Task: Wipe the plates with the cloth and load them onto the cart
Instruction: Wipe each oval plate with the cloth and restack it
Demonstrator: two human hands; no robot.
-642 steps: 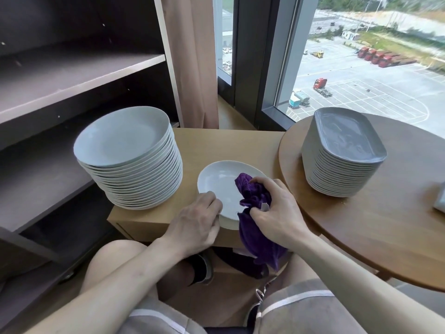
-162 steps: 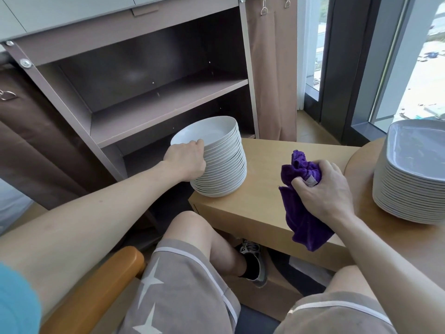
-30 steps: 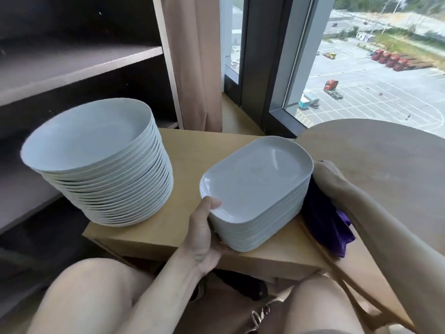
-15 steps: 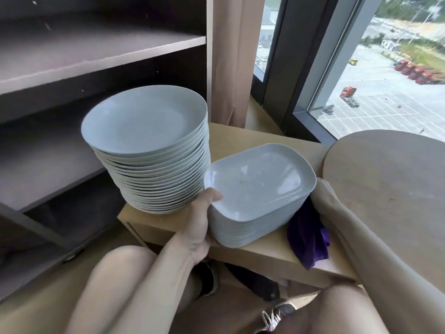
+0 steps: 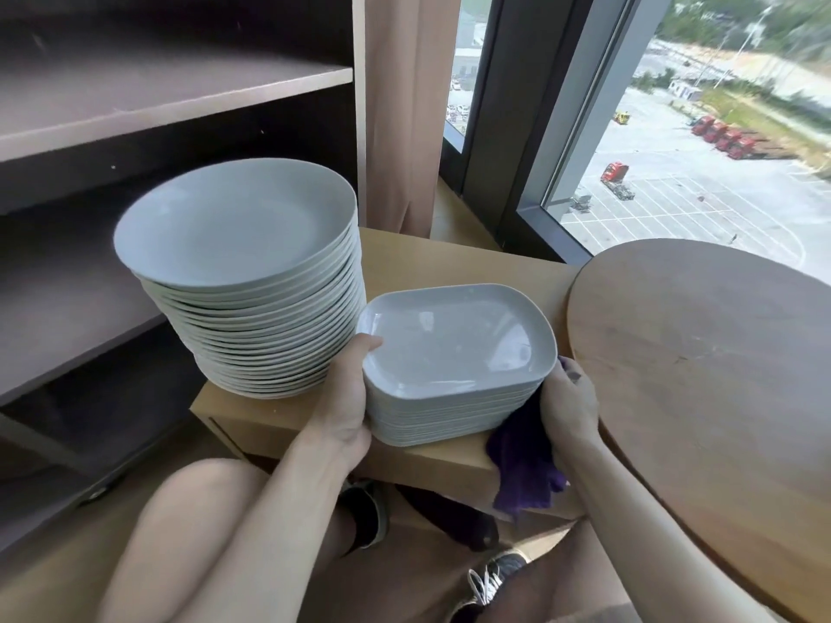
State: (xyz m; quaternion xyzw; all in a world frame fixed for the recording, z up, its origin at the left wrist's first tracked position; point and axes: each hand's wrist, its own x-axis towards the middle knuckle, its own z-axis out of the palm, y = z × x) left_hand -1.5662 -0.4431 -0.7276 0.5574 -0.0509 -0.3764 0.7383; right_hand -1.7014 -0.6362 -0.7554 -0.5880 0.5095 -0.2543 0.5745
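The stack of oblong plates (image 5: 454, 348) sits on the pale wooden surface (image 5: 449, 263). The left hand (image 5: 344, 397) grips its 9 o'clock side, thumb over the rim. The right hand (image 5: 569, 402) clamps the purple cloth (image 5: 524, 469) against its 3 o'clock side. The round plates (image 5: 234, 231) stand at 10 o'clock and a round table (image 5: 710, 375) at 3.

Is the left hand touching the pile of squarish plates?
Touching. The head view shows the left hand gripping the squarish plates, thumb over the top rim.
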